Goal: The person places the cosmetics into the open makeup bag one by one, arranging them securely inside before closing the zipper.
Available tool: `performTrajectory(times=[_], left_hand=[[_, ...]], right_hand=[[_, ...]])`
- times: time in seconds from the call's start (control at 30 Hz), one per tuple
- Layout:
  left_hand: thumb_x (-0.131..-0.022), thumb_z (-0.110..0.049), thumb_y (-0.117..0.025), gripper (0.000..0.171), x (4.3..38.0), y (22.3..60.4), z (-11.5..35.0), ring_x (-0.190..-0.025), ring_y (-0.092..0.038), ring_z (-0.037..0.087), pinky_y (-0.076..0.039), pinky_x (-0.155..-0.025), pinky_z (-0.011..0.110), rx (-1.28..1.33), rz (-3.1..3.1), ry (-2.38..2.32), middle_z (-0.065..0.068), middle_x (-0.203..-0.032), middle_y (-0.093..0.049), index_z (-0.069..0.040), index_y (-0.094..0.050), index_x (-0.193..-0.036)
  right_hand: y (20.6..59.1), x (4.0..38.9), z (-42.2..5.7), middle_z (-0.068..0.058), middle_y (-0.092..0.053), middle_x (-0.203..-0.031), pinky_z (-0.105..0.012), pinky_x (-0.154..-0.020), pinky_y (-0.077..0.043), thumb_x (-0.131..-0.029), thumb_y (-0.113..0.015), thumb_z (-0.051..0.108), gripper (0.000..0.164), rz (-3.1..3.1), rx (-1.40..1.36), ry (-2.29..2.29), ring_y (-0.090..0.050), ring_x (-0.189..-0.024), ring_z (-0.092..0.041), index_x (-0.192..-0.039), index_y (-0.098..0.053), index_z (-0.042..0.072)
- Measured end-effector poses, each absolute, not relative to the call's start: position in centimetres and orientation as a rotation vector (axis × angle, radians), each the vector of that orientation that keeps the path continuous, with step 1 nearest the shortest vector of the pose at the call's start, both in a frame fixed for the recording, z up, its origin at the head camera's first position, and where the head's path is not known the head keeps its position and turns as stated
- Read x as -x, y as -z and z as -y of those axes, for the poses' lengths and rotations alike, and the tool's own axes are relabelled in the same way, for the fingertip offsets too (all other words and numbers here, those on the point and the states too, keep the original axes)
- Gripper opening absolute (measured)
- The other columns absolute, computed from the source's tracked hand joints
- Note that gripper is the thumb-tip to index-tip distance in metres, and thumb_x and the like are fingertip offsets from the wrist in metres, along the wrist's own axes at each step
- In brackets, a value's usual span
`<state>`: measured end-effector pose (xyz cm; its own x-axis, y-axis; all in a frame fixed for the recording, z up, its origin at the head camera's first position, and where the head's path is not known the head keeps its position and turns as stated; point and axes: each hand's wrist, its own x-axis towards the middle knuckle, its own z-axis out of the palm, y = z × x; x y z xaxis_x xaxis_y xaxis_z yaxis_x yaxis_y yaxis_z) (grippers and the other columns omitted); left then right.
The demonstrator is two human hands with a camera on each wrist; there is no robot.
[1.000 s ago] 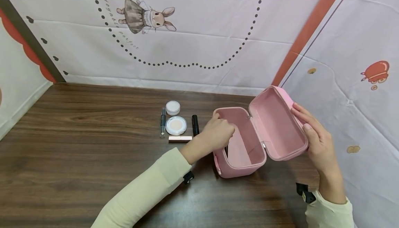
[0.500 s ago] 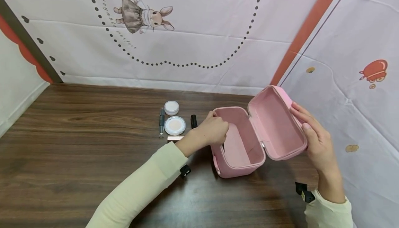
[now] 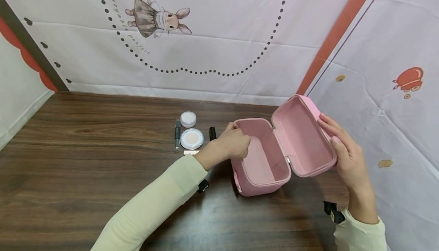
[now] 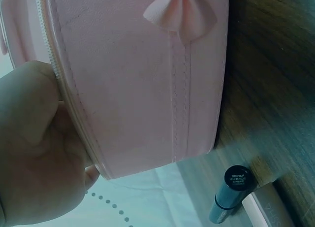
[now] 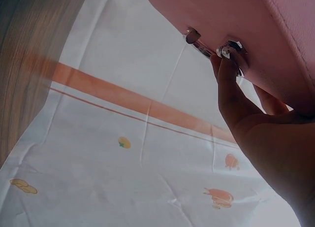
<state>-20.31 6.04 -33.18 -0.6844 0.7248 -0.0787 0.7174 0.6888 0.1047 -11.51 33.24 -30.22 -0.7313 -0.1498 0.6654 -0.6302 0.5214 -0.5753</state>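
Two hands on one pink case [image 3: 253, 191]. Stands upright right of the frame's centre on the dark wood table [image 3: 103, 167], open, with the lid [image 3: 305, 136] folded back to the right. Left hand [image 3: 234, 144] curled at the case's upper left corner, seemingly gripping that edge; cannot tell whether holding anything besides, with fingertips mostly hidden. Right hand [image 3: 344, 154] closed round the lid's outer edge, close by the metal clasp [image 5: 234, 47] in the right wrist view.

Main risk, by judgement: tilting or dragging the case through uneven pull from opposite sides, with strain on the hinge [image 3: 288, 160]. Pinched fingers possible too, with the left hand in the path of a closing lid. Could also knock the black tube [image 3: 212, 133] or the gold-coloured box [image 3: 191, 152], both partly hidden beside the left forearm [image 3: 151, 201], and set the tube rolling. Less danger for the compact [image 3: 192, 139], flat and farther left.

Tight at right, with printed cloth [image 3: 370, 136] just beyond the right hand; limited at the back, along the table's far edge. Most room at left and lower left of the frame. Near edge out of view, so cannot judge clearance there.
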Motion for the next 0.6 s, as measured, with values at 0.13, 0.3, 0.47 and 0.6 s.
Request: performTrajectory(times=[0.13,0.3,0.47,0.6], left_hand=[[-0.087,-0.016,-0.054,0.032,20.27,33.15,-6.03,-0.063,-0.047,0.012,-0.023,-0.098,0.042,-1.176,-2.765,-0.073,-0.006,-0.052,-0.041,-0.018,-0.045,-0.056],[-0.087,-0.017,-0.053,0.033,20.34,33.18,-6.06,-0.063,-0.046,0.012,-0.022,-0.098,0.042,-1.181,-2.76,-0.08,-0.006,-0.052,-0.04,-0.018,-0.044,-0.056],[-0.088,-0.017,-0.052,0.034,20.42,33.4,-6.01,-0.061,-0.044,0.013,-0.021,-0.097,0.041,-1.187,-2.757,-0.088,-0.006,-0.051,-0.039,-0.018,-0.043,-0.056],[-0.089,-0.017,-0.051,0.034,20.45,33.48,-5.97,-0.062,-0.043,0.013,-0.022,-0.095,0.041,-1.196,-2.765,-0.088,-0.006,-0.051,-0.039,-0.018,-0.043,-0.056]], right_hand=[[30.27,11.49,-33.14,-0.022,-0.047,-0.138,-0.025,-0.106,-0.029,-0.095,-0.036,-0.004,0.037,2.219,-0.628,-1.148,-0.04,-0.132,-0.028,-0.127,-0.056,-0.009],[30.37,11.51,-33.18,-0.023,-0.047,-0.138,-0.025,-0.106,-0.029,-0.095,-0.035,-0.005,0.038,2.204,-0.632,-1.167,-0.04,-0.132,-0.028,-0.126,-0.055,-0.01],[30.45,11.54,-33.25,-0.023,-0.047,-0.138,-0.025,-0.105,-0.03,-0.095,-0.035,-0.005,0.038,2.201,-0.635,-1.169,-0.04,-0.132,-0.028,-0.126,-0.055,-0.01],[30.5,11.59,-33.29,-0.023,-0.047,-0.138,-0.025,-0.106,-0.03,-0.095,-0.035,-0.005,0.038,2.197,-0.638,-1.166,-0.04,-0.132,-0.029,-0.126,-0.055,-0.011]])
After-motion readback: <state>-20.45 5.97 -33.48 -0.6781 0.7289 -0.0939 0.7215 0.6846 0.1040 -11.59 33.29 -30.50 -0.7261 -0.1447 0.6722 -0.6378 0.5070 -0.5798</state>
